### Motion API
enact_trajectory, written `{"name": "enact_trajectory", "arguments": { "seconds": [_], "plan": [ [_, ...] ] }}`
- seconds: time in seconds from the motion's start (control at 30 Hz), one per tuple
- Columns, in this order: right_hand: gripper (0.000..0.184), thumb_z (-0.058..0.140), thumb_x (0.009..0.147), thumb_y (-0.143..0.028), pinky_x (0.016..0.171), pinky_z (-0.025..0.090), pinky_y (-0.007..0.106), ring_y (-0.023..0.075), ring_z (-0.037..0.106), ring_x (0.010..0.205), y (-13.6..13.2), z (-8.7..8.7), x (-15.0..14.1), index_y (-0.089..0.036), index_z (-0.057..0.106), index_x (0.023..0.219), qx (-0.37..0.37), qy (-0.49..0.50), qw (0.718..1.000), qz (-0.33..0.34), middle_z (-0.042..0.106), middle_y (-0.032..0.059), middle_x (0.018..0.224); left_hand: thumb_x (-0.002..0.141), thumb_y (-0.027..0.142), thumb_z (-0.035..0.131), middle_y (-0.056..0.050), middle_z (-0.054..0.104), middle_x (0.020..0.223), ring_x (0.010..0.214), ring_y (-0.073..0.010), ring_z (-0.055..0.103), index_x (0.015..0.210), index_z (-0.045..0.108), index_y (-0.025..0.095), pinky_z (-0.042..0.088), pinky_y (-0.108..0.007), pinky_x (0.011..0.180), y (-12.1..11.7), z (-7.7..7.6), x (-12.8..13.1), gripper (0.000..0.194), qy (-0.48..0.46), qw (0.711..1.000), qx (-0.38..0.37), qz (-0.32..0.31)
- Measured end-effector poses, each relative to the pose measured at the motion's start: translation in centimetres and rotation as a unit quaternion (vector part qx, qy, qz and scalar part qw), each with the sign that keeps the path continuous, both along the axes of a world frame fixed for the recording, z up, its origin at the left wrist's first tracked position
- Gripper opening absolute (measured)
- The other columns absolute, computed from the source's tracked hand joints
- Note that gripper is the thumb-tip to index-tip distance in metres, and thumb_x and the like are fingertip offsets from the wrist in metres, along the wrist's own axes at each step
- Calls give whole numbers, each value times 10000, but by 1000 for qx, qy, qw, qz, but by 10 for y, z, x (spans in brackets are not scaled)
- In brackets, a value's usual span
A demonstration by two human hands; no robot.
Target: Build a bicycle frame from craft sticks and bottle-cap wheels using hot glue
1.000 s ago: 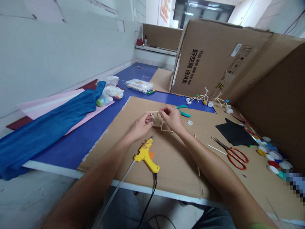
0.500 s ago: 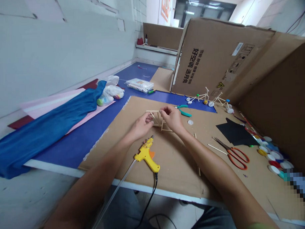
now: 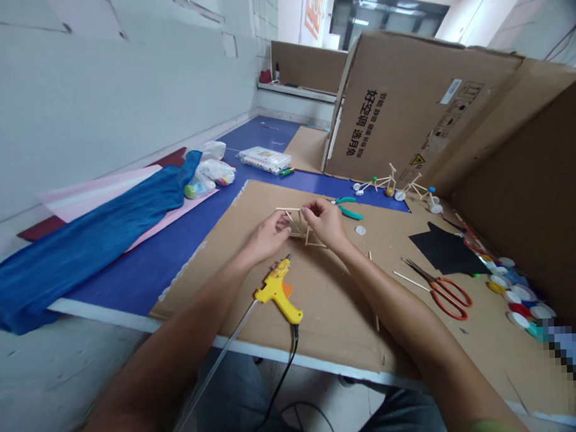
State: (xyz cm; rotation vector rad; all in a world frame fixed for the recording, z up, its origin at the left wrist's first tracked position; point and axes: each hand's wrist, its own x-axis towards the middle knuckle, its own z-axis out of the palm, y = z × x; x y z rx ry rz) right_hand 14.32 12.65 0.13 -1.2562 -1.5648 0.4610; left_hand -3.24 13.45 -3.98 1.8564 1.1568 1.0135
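A small frame of thin wooden sticks (image 3: pixel 295 225) stands on the cardboard mat between my hands. My left hand (image 3: pixel 270 234) grips its left side, fingertips closed on the sticks. At the upper right, my right hand (image 3: pixel 324 220) pinches the end of the top stick, and its fingers hide that joint. Below the frame lies a yellow glue gun (image 3: pixel 277 293), its nozzle toward the sticks and a clear glue stick out of its back. Just behind my right hand are green-handled pliers (image 3: pixel 348 209).
To the right lie orange-handled scissors (image 3: pixel 446 292), black paper (image 3: pixel 445 248) and several bottle caps (image 3: pixel 517 296). Stick models with caps (image 3: pixel 400 188) stand by a large cardboard box (image 3: pixel 407 105). Blue cloth (image 3: pixel 104 247) lies on the left. The glue gun's black cord (image 3: pixel 293 354) hangs over the table edge.
Both hands keep their hold on the stick frame in almost the same place. The whole view has shifted very slightly; nothing was picked up or let go.
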Motion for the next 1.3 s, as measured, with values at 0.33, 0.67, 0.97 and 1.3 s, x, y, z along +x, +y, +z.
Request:
{"name": "enact_trajectory", "arguments": {
  "seconds": [0.33,0.67,0.97,1.3],
  "plan": [
    [120,596,797,-274,613,423,271,146,551,610,1,-1,0,-192,624,714,-1,3,1000,-6,643,-6,657,844,168,571,-59,710,1111,989,-187,679,1199,590,215,541,-338,899,2,0,0,359,-8,1000,2,-3],
    [131,601,784,-297,592,415,272,148,551,605,0,0,0,-190,641,721,5,-1,1000,-8,662,0,666,846,163,562,-57,703,1112,985,-186,677,1197,580,217,541,-333,898,2,2,0,355,2,1000,5,2],
    [135,599,787,-294,596,420,269,149,555,609,-1,1,0,-185,664,739,6,-5,1000,1,673,8,681,907,256,507,-52,703,1058,1016,-199,659,1120,620,210,508,-332,925,3,1,-2,246,-14,1000,15,0],
    [121,594,785,-284,594,414,269,150,557,612,0,0,0,-192,647,728,0,-5,1000,3,667,1,673,924,369,512,-29,726,1012,947,-194,659,1071,678,196,502,-305,886,11,-2,1,282,-80,997,4,12]
  ]
}}
